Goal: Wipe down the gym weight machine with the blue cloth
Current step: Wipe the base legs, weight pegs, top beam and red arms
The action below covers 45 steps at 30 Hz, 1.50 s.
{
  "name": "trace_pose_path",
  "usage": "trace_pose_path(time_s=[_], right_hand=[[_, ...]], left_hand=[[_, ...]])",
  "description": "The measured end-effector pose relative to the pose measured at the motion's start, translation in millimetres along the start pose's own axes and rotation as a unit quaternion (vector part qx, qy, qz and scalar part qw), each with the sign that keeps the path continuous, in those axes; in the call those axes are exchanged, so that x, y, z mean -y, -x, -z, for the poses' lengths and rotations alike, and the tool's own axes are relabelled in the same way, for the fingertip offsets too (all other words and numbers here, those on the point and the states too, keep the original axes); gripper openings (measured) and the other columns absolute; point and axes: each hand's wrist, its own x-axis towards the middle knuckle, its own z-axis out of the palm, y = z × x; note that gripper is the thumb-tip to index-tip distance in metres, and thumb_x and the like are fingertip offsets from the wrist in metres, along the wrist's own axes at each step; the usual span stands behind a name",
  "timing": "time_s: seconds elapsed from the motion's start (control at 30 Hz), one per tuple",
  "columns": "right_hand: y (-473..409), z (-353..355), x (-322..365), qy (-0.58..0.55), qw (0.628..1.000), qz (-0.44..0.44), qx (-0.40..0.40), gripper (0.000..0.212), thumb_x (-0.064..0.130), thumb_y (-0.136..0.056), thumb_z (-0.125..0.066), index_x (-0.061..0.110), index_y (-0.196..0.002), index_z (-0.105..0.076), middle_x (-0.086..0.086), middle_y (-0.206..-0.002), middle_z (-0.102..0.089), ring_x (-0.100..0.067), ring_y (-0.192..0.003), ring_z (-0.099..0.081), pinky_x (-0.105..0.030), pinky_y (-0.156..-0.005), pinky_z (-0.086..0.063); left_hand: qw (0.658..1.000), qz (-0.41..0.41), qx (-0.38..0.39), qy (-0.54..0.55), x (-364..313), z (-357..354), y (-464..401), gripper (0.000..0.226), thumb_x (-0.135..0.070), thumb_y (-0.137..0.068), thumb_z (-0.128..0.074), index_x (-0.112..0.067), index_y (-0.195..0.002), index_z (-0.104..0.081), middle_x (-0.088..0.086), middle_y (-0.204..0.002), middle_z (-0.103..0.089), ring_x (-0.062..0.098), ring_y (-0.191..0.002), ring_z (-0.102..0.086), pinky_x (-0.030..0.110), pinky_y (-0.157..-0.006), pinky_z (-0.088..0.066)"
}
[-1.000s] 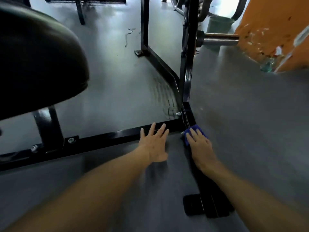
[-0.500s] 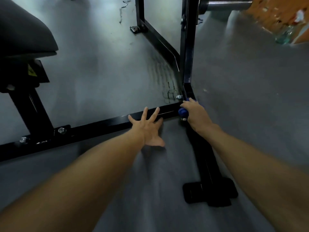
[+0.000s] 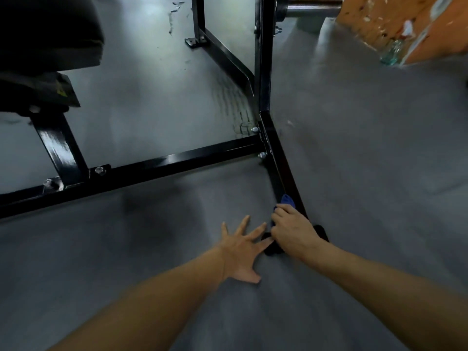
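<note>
Cloth held on the base bar of a weight machine

Right hand [image 3: 295, 230] is curled around the blue cloth [image 3: 287, 200], which is pressed onto the black base bar [image 3: 277, 158] near its rubber foot [image 3: 320, 230]. Left hand [image 3: 241, 250] is laid flat on the grey floor [image 3: 367, 148], fingers spread and holding nothing, just beside the right hand. A cross bar [image 3: 157, 165] with bolts [image 3: 100, 170] is joined to the base bar below an upright post [image 3: 263, 59]. A padded seat [image 3: 48, 31] is seen upper left; a yellow label [image 3: 62, 91] beneath it cannot be read. A steel peg [image 3: 311, 7] projects from the post toward an orange wall [image 3: 374, 24].
</note>
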Motion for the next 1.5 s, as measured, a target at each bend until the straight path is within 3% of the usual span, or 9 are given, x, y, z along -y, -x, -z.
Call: trace_pose_path(time_s=[0.17, 0.3, 0.57, 0.7, 0.93, 1.0, 1.2, 1.33, 1.5], right_hand=[[35, 14, 35, 0.038, 0.996, 0.009, 0.085, 0.025, 0.013, -0.098, -0.049, 0.005, -0.112, -0.067, -0.017, -0.111, -0.067, -0.035, -0.111, -0.055, -0.046, -0.109, -0.031], [44, 36, 33, -0.178, 0.978, -0.055, 0.095, 0.021, 0.021, -0.089, -0.065, 0.013, -0.108, -0.069, -0.013, -0.108, -0.071, -0.032, -0.105, -0.064, -0.036, -0.093, -0.043], [51, 234, -90, -0.45, 0.82, -0.247, -0.254, 0.017, 0.016, -0.068, -0.072, 0.026, -0.081, -0.078, -0.007, -0.064, -0.067, -0.027, -0.063, -0.065, -0.032, -0.059, -0.048], [76, 328, -146, -0.489, 0.755, -0.222, -0.377, 0.017, -0.002, -0.078, -0.066, 0.009, -0.087, -0.075, -0.014, -0.082, -0.072, -0.026, -0.085, -0.071, -0.034, -0.07, -0.052], [62, 481, -137, -0.518, 0.676, -0.125, -0.509, 0.012, 0.023, -0.096, -0.064, 0.022, -0.108, -0.068, -0.001, -0.096, -0.069, -0.003, -0.081, -0.063, -0.022, -0.072, -0.049], [39, 526, -118, -0.536, 0.67, -0.086, -0.507, 0.017, 0.027, -0.098, -0.062, 0.023, -0.113, -0.067, -0.003, -0.104, -0.069, -0.011, -0.09, -0.065, -0.028, -0.08, -0.051], [-36, 667, -28, -0.664, 0.586, 0.039, -0.463, 0.012, 0.02, -0.097, -0.064, 0.018, -0.107, -0.07, -0.003, -0.102, -0.074, -0.015, -0.088, -0.07, -0.026, -0.074, -0.057], [-65, 749, 27, -0.679, 0.575, 0.09, -0.448, 0.007, 0.019, -0.095, -0.067, 0.017, -0.099, -0.072, 0.003, -0.083, -0.074, -0.012, -0.073, -0.069, -0.021, -0.054, -0.055], [-66, 862, 54, -0.617, 0.596, 0.12, -0.501, 0.008, 0.019, -0.094, -0.068, 0.022, -0.089, -0.073, -0.003, -0.088, -0.075, -0.017, -0.082, -0.068, -0.035, -0.08, -0.056]], left_hand=[[1.0, 0.009, 0.006, -0.005, -5, -1, 24, 0.105, -0.062, -0.088, -0.061, -0.036, -0.16, 0.009, -0.008, -0.167, 0.023, 0.034, -0.152, 0.025, 0.08, -0.111, -0.006], [0.998, 0.0, -0.068, -0.005, 2, 38, 46, 0.104, -0.06, -0.09, -0.062, -0.022, -0.163, 0.002, -0.004, -0.169, 0.014, 0.03, -0.155, 0.014, 0.074, -0.116, -0.011], [0.912, -0.006, -0.345, 0.219, -28, 230, 79, 0.063, -0.009, -0.096, -0.058, -0.003, -0.151, -0.027, 0.025, -0.145, -0.041, 0.044, -0.129, -0.048, 0.049, -0.103, -0.044], [0.824, -0.006, -0.48, 0.301, -47, 346, 127, 0.035, -0.004, -0.093, -0.056, -0.003, -0.128, -0.051, 0.021, -0.124, -0.058, 0.038, -0.114, -0.058, 0.041, -0.09, -0.045], [0.82, 0.013, -0.508, 0.263, 23, 465, 290, 0.027, -0.031, -0.082, -0.083, -0.011, -0.085, -0.066, 0.002, -0.077, -0.062, 0.016, -0.069, -0.06, 0.016, -0.049, -0.043], [0.804, 0.006, -0.508, 0.308, 56, 473, 341, 0.028, -0.029, -0.081, -0.085, -0.012, -0.083, -0.063, 0.007, -0.08, -0.065, 0.019, -0.072, -0.063, 0.023, -0.06, -0.055], [0.659, -0.004, -0.623, 0.422, 161, 462, 473, 0.013, -0.011, -0.086, -0.08, -0.008, -0.092, -0.069, 0.004, -0.081, -0.072, 0.011, -0.07, -0.067, 0.025, -0.061, -0.056], [0.578, -0.006, -0.695, 0.428, 214, 457, 547, 0.019, -0.006, -0.091, -0.073, 0.0, -0.109, -0.071, 0.023, -0.111, -0.073, 0.022, -0.093, -0.066, 0.047, -0.094, -0.054], [0.482, 0.038, -0.77, 0.417, 243, 514, 623, 0.012, -0.011, -0.101, -0.057, -0.011, -0.104, -0.068, 0.018, -0.11, -0.073, 0.033, -0.106, -0.069, 0.051, -0.098, -0.053]])
